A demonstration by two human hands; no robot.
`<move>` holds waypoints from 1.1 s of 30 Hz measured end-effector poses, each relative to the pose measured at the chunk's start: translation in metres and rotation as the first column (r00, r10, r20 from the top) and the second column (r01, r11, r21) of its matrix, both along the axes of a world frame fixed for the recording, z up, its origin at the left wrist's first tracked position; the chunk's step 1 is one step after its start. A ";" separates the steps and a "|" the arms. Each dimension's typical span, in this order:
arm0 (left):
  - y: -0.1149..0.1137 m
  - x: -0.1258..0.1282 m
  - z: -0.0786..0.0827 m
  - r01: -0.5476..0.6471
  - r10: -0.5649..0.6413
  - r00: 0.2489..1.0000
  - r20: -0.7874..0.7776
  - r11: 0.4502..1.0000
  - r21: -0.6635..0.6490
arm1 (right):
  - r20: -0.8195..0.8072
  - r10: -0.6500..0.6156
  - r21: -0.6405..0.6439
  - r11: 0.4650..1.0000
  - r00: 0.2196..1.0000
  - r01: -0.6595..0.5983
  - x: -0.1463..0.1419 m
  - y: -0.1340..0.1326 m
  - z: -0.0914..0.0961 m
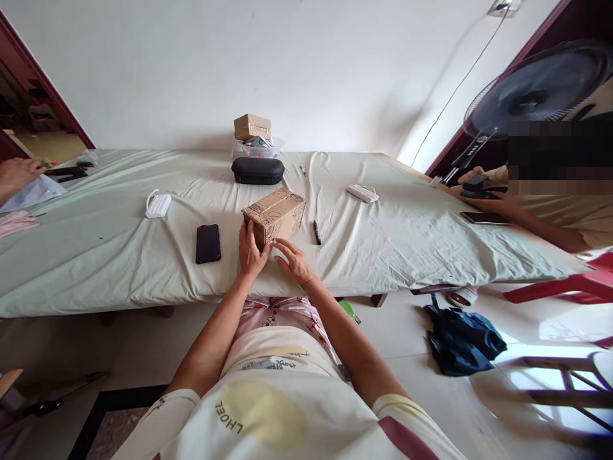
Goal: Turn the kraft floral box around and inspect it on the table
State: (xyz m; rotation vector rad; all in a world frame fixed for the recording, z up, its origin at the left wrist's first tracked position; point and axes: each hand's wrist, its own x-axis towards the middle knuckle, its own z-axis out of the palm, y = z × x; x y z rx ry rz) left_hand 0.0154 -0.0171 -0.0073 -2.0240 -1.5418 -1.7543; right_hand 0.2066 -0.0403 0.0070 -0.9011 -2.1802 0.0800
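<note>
A brown cardboard box (282,214) with dark scribbled line drawings and a strip of tape along its top lies on the cloth-covered table, set at an angle to me. My left hand (252,250) grips its near left end, fingers along the side and thumb at the front. My right hand (294,262) is at the box's near lower corner, fingers stretched out and slightly apart, fingertips at or very near the cardboard. To the right of the box is a black marker pen (317,232). A dark phone (207,244) lies left of my left hand.
Behind the box sit a black zip case (258,170) and a clear plastic tub (258,151) topped by a smaller carton (252,126). White corded blocks (158,206) flank the middle. A co-worker's hands (488,198) hold a dark object at right; another person's hand (22,179) shows at left.
</note>
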 end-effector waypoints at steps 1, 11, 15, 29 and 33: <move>0.001 0.000 -0.001 0.012 -0.012 1.000 -0.004 1.000 0.015 | -0.007 -0.040 0.043 0.998 0.999 0.040 0.000 -0.001 0.001; 0.001 0.001 -0.007 0.125 -0.123 0.991 -0.044 0.991 0.046 | 0.131 -0.326 0.273 0.920 0.936 0.283 -0.027 -0.006 0.025; 0.002 -0.001 -0.008 0.136 -0.135 0.991 -0.021 0.990 0.039 | 0.212 -0.327 0.261 0.927 0.921 0.269 -0.046 -0.002 0.034; -0.003 0.003 0.001 0.107 -0.105 0.994 0.023 0.989 -0.102 | -0.084 -0.487 0.038 0.870 0.869 0.491 0.028 0.042 0.029; -0.003 0.003 0.000 0.088 -0.085 0.996 0.027 0.991 -0.102 | -0.205 -0.456 0.011 0.884 0.866 0.468 0.031 0.052 0.018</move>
